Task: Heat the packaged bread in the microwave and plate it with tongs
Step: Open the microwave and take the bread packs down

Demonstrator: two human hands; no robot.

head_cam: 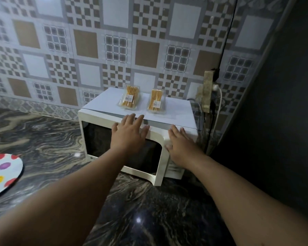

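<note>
A white microwave [100, 121] stands on the dark marbled counter against the tiled wall, its door closed. Two clear packages of bread lie on its top: one on the left [129, 99], one on the right [156, 102]. My left hand [129, 134] lies flat with spread fingers on the upper edge of the door. My right hand [180, 144] rests with straight fingers on the control panel side at the right front. Neither hand holds anything. No tongs are in view.
A white plate with coloured dots [2, 174] sits at the counter's left edge. A wall socket with plugs and cables [211, 91] is just right of the microwave. A dark wall [274, 121] closes off the right side.
</note>
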